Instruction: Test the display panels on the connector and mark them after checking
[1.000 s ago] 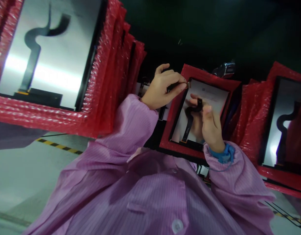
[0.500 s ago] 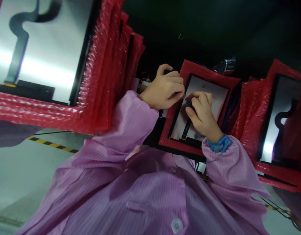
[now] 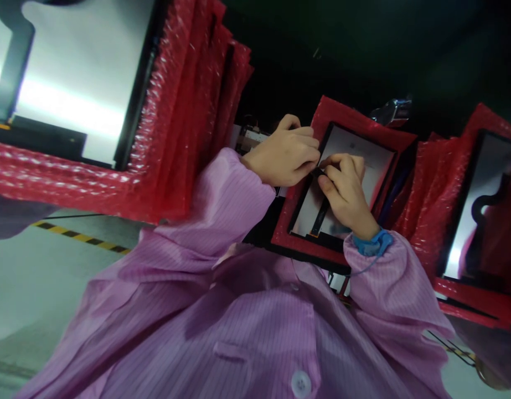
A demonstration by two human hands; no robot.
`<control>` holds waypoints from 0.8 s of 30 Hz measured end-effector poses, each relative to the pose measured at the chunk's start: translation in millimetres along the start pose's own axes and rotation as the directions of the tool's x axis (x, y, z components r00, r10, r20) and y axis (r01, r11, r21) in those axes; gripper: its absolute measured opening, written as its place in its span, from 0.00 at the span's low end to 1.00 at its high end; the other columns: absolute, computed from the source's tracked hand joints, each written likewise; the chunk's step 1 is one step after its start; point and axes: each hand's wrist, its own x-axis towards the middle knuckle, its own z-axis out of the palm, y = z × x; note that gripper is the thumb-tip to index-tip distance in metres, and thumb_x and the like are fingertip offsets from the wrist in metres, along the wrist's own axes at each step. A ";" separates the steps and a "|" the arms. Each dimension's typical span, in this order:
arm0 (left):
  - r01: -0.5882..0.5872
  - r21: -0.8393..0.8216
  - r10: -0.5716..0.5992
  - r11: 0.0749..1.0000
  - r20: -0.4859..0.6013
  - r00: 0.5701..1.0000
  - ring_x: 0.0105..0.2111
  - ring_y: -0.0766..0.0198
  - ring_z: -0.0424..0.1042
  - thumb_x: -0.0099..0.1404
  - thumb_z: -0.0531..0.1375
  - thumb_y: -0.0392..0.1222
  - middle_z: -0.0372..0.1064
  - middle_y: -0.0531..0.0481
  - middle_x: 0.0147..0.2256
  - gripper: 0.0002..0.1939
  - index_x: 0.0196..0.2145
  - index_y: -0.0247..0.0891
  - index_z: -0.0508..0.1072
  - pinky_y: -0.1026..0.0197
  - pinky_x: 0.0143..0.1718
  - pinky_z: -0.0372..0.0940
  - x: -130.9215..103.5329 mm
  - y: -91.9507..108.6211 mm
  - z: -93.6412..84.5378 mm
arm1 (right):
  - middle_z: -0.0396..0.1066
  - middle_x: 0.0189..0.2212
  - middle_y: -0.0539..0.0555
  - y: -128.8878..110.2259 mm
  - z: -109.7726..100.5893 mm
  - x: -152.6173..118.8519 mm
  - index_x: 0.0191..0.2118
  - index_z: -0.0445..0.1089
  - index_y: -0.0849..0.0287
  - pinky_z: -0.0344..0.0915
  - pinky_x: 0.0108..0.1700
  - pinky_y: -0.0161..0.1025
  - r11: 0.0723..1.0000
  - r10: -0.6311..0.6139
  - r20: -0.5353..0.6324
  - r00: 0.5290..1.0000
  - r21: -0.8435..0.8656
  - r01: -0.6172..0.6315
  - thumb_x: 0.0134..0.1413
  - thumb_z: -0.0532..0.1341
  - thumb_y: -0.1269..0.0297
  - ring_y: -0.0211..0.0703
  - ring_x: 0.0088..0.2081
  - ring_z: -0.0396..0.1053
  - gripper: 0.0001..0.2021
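In front of me a display panel [image 3: 346, 149] with a silvery back and black edges lies on red bubble wrap [image 3: 294, 208]. A dark flex cable [image 3: 320, 216] rises from the panel's near edge. My right hand [image 3: 347, 191], with a blue wrist strap [image 3: 373, 243], pinches the cable's free end between thumb and fingers. My left hand [image 3: 286, 154] is closed beside it, its fingertips meeting the cable's end at the panel's left edge. Whatever those left fingertips hold is hidden.
At the left stands a stack of red bubble-wrap sheets [image 3: 176, 138] with another panel [image 3: 81, 83] on top. More bubble wrap [image 3: 429, 183] and a panel [image 3: 471, 221] are at the right. A shiny small object [image 3: 392, 112] sits behind the middle panel. Yellow-black tape [image 3: 83, 237] marks the floor.
The view has shifted slightly, so the middle and right panels appear a little further right. My left fingertips have come closer to the cable end, which my right hand still pinches.
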 end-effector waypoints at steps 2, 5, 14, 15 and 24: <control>-0.028 0.057 0.027 0.998 0.025 0.999 0.44 0.54 0.72 0.69 0.53 0.40 0.73 0.51 0.30 0.14 0.28 0.40 0.74 0.43 0.56 0.58 0.2 0.6 -1.9 | 0.67 0.45 0.58 0.3 0.3 -0.2 0.33 0.66 0.57 0.56 0.54 0.55 1.000 0.001 -0.002 1.000 0.005 -0.001 0.70 0.46 0.52 0.53 0.50 0.58 0.20; -0.047 0.094 0.044 0.994 0.035 0.998 0.44 0.54 0.72 0.69 0.52 0.39 0.74 0.50 0.30 0.14 0.28 0.40 0.74 0.43 0.55 0.58 0.7 0.8 -3.4 | 0.67 0.45 0.58 0.3 0.1 -0.4 0.33 0.66 0.57 0.56 0.54 0.55 1.000 0.008 0.009 1.000 0.002 -0.008 0.70 0.46 0.52 0.53 0.50 0.58 0.20; -0.060 0.109 0.054 0.992 0.058 0.997 0.44 0.54 0.72 0.68 0.53 0.39 0.74 0.50 0.31 0.13 0.29 0.40 0.75 0.44 0.54 0.59 0.6 0.7 -5.3 | 0.66 0.46 0.57 0.6 0.7 -0.5 0.33 0.66 0.56 0.57 0.54 0.55 0.999 -0.001 0.005 1.000 -0.032 0.001 0.71 0.46 0.53 0.52 0.50 0.58 0.20; -0.059 0.100 0.053 0.993 0.059 0.997 0.44 0.54 0.72 0.68 0.53 0.39 0.74 0.50 0.31 0.13 0.29 0.40 0.75 0.44 0.54 0.59 0.8 1.1 -5.4 | 0.66 0.46 0.57 0.7 0.8 -0.5 0.33 0.66 0.56 0.57 0.54 0.55 0.999 0.000 0.009 1.000 -0.034 0.001 0.71 0.46 0.53 0.52 0.50 0.58 0.20; -0.005 0.010 0.004 1.000 0.085 0.996 0.45 0.55 0.71 0.69 0.54 0.42 0.74 0.52 0.31 0.13 0.29 0.41 0.75 0.45 0.57 0.55 -2.1 2.6 -8.8 | 0.66 0.47 0.58 2.4 0.6 -0.6 0.35 0.68 0.57 0.56 0.55 0.57 0.999 -0.011 0.039 0.999 -0.040 0.013 0.71 0.45 0.51 0.54 0.51 0.57 0.22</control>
